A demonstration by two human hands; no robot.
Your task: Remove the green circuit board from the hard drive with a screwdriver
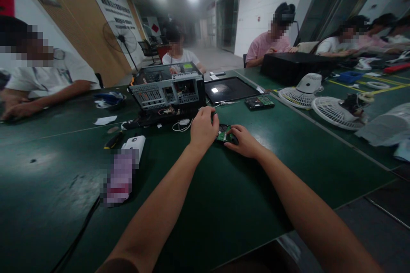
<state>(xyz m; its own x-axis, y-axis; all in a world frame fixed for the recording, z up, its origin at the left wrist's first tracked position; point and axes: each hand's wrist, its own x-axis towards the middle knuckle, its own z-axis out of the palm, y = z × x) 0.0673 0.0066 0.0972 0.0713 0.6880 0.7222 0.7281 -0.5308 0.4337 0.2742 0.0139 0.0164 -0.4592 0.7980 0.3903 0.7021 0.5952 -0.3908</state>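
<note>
A green circuit board in a dark casing [223,137] is being held at the green table [211,222] by the right hand [246,142], whose thumb and fingers are being pressed to its near-right side. The left hand [205,127] is being poised at the far-left edge, fingers drawn together; whether anything is being pinched there cannot be told. Beyond the grip, leftward, metal bays [144,98] are being enclosed by an opened computer case [200,87]. Farther left, a blue and dark bundle [109,98] is being held in a shallow bowl [112,106]. Well to the grip's right, a blue tray [350,77] is being supported, its contents indistinct.
</note>
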